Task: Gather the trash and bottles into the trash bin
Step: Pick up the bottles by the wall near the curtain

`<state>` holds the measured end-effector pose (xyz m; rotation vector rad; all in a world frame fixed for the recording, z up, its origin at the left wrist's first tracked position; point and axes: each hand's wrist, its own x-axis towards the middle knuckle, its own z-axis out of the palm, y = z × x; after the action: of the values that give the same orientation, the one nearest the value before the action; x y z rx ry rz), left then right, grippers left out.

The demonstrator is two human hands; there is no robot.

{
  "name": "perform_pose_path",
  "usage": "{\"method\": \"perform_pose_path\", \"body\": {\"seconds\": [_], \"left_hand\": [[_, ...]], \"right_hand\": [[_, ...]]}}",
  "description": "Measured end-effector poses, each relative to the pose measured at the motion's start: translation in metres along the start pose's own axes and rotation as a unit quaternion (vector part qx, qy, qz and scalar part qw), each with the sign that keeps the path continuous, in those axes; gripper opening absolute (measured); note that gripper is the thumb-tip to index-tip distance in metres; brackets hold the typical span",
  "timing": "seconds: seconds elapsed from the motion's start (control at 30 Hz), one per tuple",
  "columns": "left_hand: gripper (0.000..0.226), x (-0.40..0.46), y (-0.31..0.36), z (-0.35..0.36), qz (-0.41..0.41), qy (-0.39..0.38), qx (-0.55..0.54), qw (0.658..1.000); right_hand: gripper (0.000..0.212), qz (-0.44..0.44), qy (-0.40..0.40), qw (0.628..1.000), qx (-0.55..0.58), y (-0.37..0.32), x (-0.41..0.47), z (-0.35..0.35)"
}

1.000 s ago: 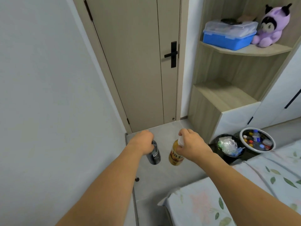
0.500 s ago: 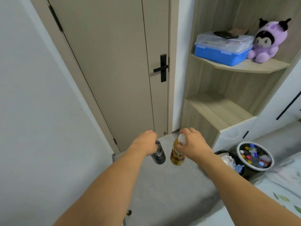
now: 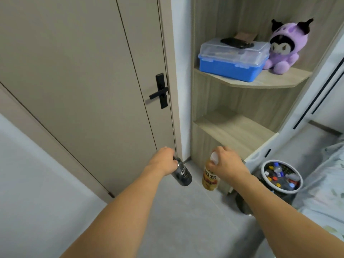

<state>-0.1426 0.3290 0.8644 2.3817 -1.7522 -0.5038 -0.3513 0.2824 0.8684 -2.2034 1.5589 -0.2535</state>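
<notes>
A: Dark plastic is gripped by the left hand (image 3: 163, 161): a small black bottle with a grey label (image 3: 181, 171), held by its neck. A squat amber drink bottle with a white cap (image 3: 211, 176) is pinched at the cap by the right hand (image 3: 226, 162). Both are held in the air above the grey floor, left of the black trash bin (image 3: 245, 203).

B: How should the carry be finished?

A: Both necks should be kept firmly grasped and brought over the bin's mouth before anything is let go. The bin is half hidden by the right forearm, so its opening should be sighted first; the white-rimmed tub of bottle caps (image 3: 281, 178) just beside it should be avoided.

B: And the bottles' lie?

A: The amber bottle's long axis is near vertical, cap up. The black one is tilted, base pointing down toward the bin.
</notes>
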Motion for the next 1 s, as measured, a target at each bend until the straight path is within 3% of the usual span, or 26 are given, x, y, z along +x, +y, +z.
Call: {"method": "perform_pose_path", "body": {"seconds": [0.37, 0.57, 0.67, 1.0], "left_hand": [[0.018, 0.152, 0.048, 0.026, 0.073, -0.055, -0.006, 0.996], [0.023, 0.201, 0.163, 0.061, 0.163, -0.105, -0.042, 0.980], [0.019, 0.216, 0.220, 0.081, 0.205, -0.116, -0.042, 0.971], [0.021, 0.305, 0.352, 0.180, 0.316, -0.143, -0.066, 0.936]], "right_hand": [[0.041, 0.131, 0.027, 0.990, 0.035, 0.063, 0.095, -0.002], [0.036, 0.264, 0.073, 0.961, 0.047, 0.150, 0.086, -0.041], [0.045, 0.320, 0.098, 0.941, 0.057, 0.196, 0.082, -0.060], [0.031, 0.431, 0.210, 0.873, 0.089, 0.337, 0.127, -0.060]]}}
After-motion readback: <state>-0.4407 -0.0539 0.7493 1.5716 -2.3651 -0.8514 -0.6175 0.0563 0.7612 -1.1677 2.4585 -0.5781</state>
